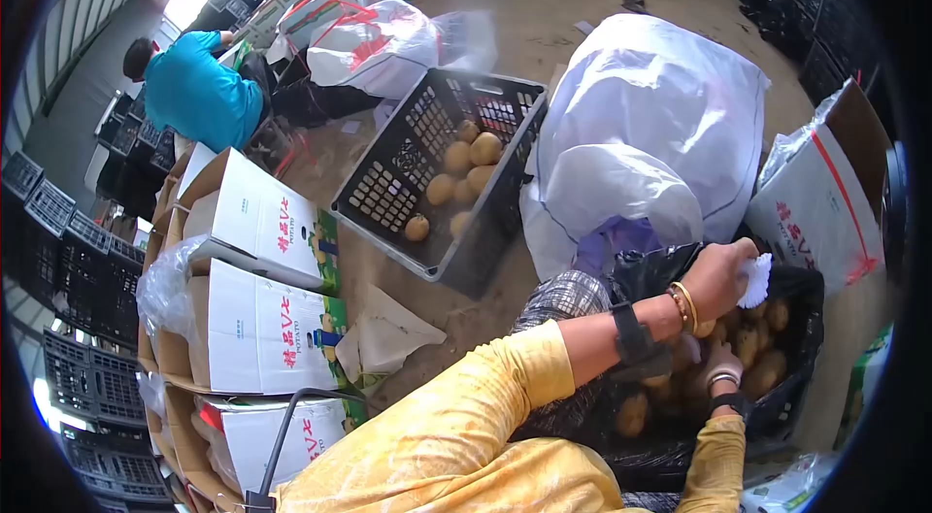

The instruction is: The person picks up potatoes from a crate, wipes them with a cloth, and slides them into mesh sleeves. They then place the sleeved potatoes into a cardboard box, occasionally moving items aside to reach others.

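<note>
My left hand, with a gold bracelet and a black band at the wrist, is closed on a crumpled white piece of paper or foam. It is above a container lined with black plastic that holds several potatoes. Down among these potatoes, my right hand has its fingers curled at a potato, partly hidden by the ones around it. A light bracelet and a black band circle that wrist.
A black crate with several potatoes stands ahead. Beside it is a large white sack. White potato cartons line the left, and another carton leans at right. A person in a blue shirt sits at far left.
</note>
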The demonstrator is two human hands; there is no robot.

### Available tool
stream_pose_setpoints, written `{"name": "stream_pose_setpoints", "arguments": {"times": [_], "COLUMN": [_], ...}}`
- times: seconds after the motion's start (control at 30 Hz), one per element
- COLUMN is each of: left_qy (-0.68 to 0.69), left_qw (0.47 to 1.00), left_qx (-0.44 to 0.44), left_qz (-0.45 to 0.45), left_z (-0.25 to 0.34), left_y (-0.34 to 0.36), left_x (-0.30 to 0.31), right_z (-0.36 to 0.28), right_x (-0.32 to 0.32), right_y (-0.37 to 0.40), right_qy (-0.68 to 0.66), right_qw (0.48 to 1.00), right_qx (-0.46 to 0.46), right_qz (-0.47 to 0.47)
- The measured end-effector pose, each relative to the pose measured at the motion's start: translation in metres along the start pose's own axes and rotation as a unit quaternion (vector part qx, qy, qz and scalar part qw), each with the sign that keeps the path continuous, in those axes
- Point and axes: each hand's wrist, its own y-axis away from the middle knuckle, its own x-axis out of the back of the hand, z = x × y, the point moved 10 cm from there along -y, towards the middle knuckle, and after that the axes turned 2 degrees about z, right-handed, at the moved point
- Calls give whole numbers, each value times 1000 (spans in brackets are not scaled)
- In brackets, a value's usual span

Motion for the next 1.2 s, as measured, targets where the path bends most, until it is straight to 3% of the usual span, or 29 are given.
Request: {"name": "stream_pose_setpoints", "arguments": {"times": [0.07,0.1,0.17,0.2,0.27,0.3,0.33,0.37,0.4,0.43,0.47,0.5,0.53,0.57,0.63,0.67,0.73,0.77,0.83,0.87,0.9,0.97,1.0,1.03,1.1,1.17,1.2], "left_qy": [67,-11,-18,22,-2,-66,-44,-65,-95,-68,-90,-142,-156,-162,-151,-129,-127,-124,128,148,299,348,363,323,278,93,-25], "left_qw": [997,1000,1000,1000,1000,997,997,998,995,997,995,987,984,977,979,979,966,964,979,963,916,891,882,917,944,984,974], "left_qx": [-14,-10,-18,21,-8,-33,-50,-22,-36,-5,-38,-72,-80,-135,-132,-144,-216,-223,12,69,167,207,220,140,56,40,-157], "left_qz": [19,-13,10,4,18,10,25,14,10,-34,-11,-5,1,27,-35,-63,-69,-80,-155,-215,-209,-207,-205,-188,-169,-145,-158], "left_z": [18,-13,-4,-3,-9,0,2,-3,-5,-13,-4,5,10,32,49,52,75,78,43,32,22,20,24,42,72,83,128], "left_y": [3,5,-1,1,1,-1,0,2,4,8,13,14,20,31,58,71,109,119,126,129,136,145,149,145,145,152,164], "left_x": [-16,39,31,27,30,34,37,33,31,23,22,19,16,14,-14,-32,-56,-63,-77,-83,-89,-93,-96,-95,-94,-88,-97], "right_z": [32,-70,-26,-24,-35,-45,-35,-19,-8,8,25,34,35,25,1,-2,-7,-3,25,36,38,56,58,62,77,75,75], "right_x": [5,-32,-97,-96,-127,-64,-62,-49,-66,-50,-35,-23,-11,6,38,45,57,51,36,41,36,34,35,35,22,19,20], "right_y": [27,-12,-38,-12,-12,33,24,31,13,30,48,48,67,95,146,155,183,192,210,227,236,260,267,272,283,284,284], "right_qy": [35,-31,13,-3,28,-34,-62,-147,-63,-274,-474,-595,-719,-829,-966,-971,-980,-982,-956,-939,-939,-905,-903,-903,-924,-918,-879], "right_qw": [998,996,996,990,971,970,985,972,997,961,879,796,687,551,226,211,114,105,242,252,251,271,249,249,237,240,291], "right_qx": [25,76,84,134,205,183,133,118,37,5,-20,36,55,80,119,108,155,154,114,142,140,156,179,182,86,49,75], "right_qz": [-46,-42,-3,54,121,153,87,142,13,21,38,106,90,55,-44,-33,-45,-34,124,187,188,289,300,299,289,312,370]}}
